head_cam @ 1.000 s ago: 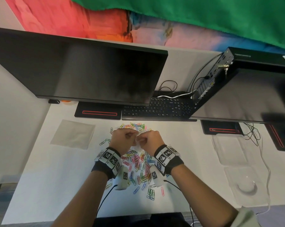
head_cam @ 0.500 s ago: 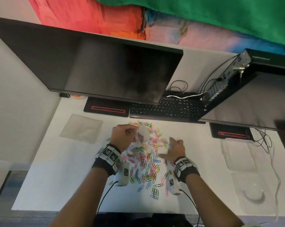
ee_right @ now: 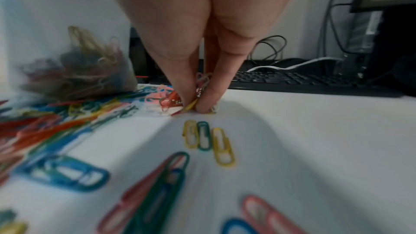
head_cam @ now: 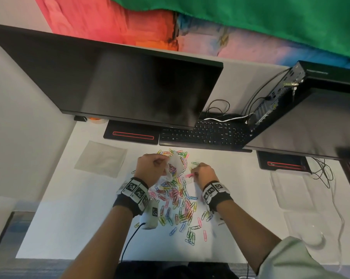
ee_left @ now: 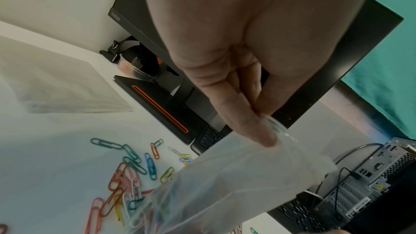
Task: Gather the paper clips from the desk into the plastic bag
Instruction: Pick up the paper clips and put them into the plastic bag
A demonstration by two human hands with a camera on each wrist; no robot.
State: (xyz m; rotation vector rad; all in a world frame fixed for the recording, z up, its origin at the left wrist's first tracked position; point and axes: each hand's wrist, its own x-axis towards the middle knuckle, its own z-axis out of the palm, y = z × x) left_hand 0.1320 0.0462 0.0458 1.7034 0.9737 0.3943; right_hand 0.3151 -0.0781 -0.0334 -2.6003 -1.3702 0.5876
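Many coloured paper clips (head_cam: 178, 200) lie scattered over the middle of the white desk (head_cam: 69, 218). My left hand (head_cam: 150, 168) holds a clear plastic bag (head_cam: 173, 168) above the pile, pinching its rim (ee_left: 273, 127) between thumb and fingers. Several clips sit inside the bag (ee_right: 76, 70). My right hand (head_cam: 202, 173) is down on the desk to the right of the bag. Its thumb and fingers (ee_right: 209, 97) pinch a small bunch of clips (ee_right: 198, 88) against the surface.
A keyboard (head_cam: 206, 135) and two dark monitors (head_cam: 119, 85) stand at the back, with a small computer (head_cam: 270, 105) and cables at the back right. Another flat clear bag (head_cam: 101, 161) lies left of the pile. More clear plastic (head_cam: 295, 190) lies at the right.
My hands were together at the bag a second ago. The right hand has left it, moved right and down to the desk, and closed on clips. The left hand still holds the bag.
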